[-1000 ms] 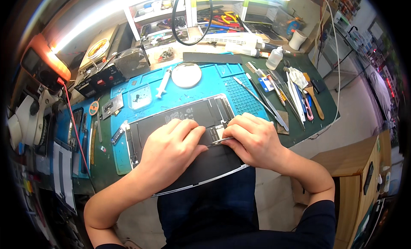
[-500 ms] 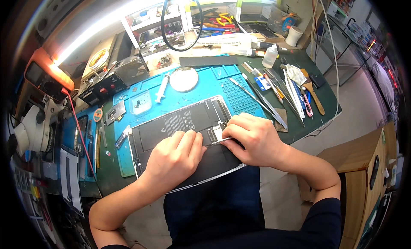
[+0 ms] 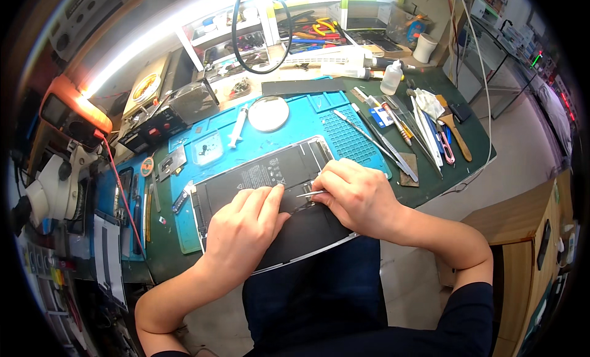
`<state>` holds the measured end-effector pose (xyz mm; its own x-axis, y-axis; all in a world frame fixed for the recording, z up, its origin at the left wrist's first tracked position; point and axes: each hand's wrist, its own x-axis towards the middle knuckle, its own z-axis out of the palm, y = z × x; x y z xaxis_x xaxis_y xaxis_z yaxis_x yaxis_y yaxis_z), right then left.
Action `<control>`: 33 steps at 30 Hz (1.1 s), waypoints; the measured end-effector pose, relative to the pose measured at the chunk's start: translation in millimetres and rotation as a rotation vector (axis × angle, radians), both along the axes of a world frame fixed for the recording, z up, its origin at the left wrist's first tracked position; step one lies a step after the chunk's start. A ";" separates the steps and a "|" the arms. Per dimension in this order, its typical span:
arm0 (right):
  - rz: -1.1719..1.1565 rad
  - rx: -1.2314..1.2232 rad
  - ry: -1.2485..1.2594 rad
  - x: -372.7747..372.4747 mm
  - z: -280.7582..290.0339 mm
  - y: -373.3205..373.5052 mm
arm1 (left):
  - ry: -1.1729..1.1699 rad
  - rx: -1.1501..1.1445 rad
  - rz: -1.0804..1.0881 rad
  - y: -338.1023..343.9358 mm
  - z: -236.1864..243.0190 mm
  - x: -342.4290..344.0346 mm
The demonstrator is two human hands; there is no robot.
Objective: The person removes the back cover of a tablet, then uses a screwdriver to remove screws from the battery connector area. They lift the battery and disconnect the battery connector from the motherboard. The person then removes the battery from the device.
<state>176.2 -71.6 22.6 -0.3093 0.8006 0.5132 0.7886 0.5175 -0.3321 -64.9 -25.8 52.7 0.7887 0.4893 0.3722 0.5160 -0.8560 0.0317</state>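
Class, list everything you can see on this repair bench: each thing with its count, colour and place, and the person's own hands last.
Opened tablet: one, black inside with silver rim, bench front, under both hands.
Tweezers: one, silver, in the right hand, tip on the tablet.
Work mat: one, blue, under the tablet.
Round dish: one, white, on the mat's far side.
Syringe: one, white, left of the dish.
Squeeze bottle: one, white, far right.
Hand tools: several, mixed colours, right of the mat.
Microscope: one, white, far left.
Left hand: flat on the tablet.
Right hand: gripping the tweezers.
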 end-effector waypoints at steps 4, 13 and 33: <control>-0.009 -0.023 -0.010 -0.2 1.9 1.1 | -0.003 0.029 -0.038 2.6 -5.5 -1.8; -0.041 -0.024 -0.016 -2.7 4.1 -0.5 | -0.079 0.061 -0.063 5.5 -12.7 -6.1; -0.070 -0.049 0.000 -6.4 4.1 -1.0 | -0.013 -0.002 0.025 8.0 -5.6 -19.5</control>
